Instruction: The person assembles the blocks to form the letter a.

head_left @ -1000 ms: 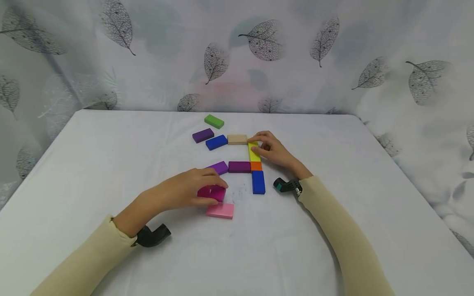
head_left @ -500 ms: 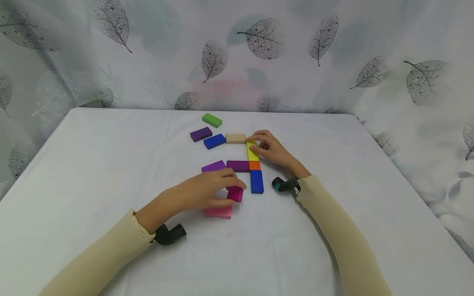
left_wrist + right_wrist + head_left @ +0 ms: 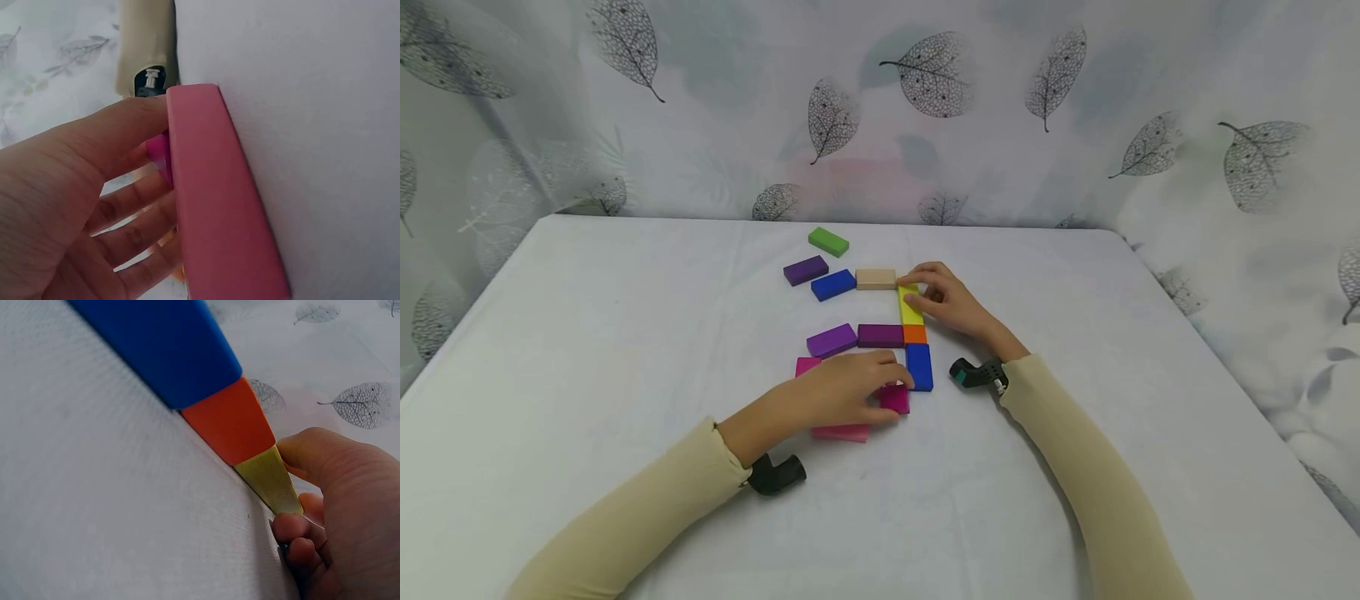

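My left hand (image 3: 842,388) holds a magenta block (image 3: 895,398) between thumb and fingers, its right end close by the lower blue block (image 3: 919,367). A pink block (image 3: 219,194) lies beneath that hand, partly covered by it. Another magenta piece (image 3: 806,365) peeks out behind the hand. My right hand (image 3: 953,302) grips the yellow block (image 3: 911,307), thumb on its side and index finger at its far end. Below the yellow block, an orange block (image 3: 232,422) and the blue block continue the line. A dark purple block (image 3: 881,336) joins from the left at the orange one.
Left of the yellow block's far end lie a tan block (image 3: 876,279) and another blue block (image 3: 833,285). A violet block (image 3: 831,340), a deep purple block (image 3: 806,270) and a green block (image 3: 828,241) rest on the white tablecloth (image 3: 647,333). A leaf-patterned curtain (image 3: 730,108) hangs behind.
My left hand has slid right with the magenta block, from above the pink block toward the lower blue block. The right hand stays at the yellow block.
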The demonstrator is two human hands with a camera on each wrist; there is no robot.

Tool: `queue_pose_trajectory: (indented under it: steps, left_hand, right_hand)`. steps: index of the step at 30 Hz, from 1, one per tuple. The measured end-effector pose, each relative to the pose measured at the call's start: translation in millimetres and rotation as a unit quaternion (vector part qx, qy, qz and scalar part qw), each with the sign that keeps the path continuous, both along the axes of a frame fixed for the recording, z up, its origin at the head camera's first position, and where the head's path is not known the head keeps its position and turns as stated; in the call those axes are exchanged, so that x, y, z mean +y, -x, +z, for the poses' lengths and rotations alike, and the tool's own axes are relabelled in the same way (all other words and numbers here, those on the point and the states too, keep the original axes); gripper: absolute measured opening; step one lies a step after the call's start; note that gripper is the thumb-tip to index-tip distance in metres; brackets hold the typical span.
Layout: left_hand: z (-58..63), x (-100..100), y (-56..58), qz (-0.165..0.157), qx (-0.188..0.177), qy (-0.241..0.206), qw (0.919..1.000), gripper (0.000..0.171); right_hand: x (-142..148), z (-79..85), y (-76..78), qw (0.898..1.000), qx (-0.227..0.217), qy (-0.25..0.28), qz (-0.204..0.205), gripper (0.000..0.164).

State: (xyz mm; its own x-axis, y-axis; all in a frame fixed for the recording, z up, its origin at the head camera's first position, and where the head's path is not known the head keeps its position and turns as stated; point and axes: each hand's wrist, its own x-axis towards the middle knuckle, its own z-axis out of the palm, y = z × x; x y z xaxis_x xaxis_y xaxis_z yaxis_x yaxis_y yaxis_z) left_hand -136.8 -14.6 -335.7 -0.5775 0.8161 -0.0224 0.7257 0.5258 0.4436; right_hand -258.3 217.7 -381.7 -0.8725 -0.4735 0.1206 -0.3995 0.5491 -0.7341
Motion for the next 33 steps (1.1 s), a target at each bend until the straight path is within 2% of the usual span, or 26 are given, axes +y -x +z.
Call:
queue_pose_trajectory:
  steps: [5,12,24,33]
  left_hand:
    - [0.6,1.5,-0.2,0.008,-0.022,0.016,0.9996,0.044]
    - [2.5,-3.3,0.3,0.001,-0.051,0.022,0.9985,0.042]
    - [-4.2,0.1,-0.6,-0.024,-0.014,-0.025,0.9993,0.035]
    - [-7.2,2.3,-1.5,-0.033,0.005,-0.040,0.9986,0.031]
  right_hand:
    - [1.3,-1.6,2.0,1.000,-0.002,0.005,0.001,0.035]
    - [0.5,1.2,0.2,1.000,-0.005,0.001,0.000,0.034]
    - [-0.4,3.7,-1.5,1.000,-0.011,-0.002,-0.004,0.035]
    - [0.6,1.8,-0.5,1.000,-0.004,0.001,-0.004,0.035]
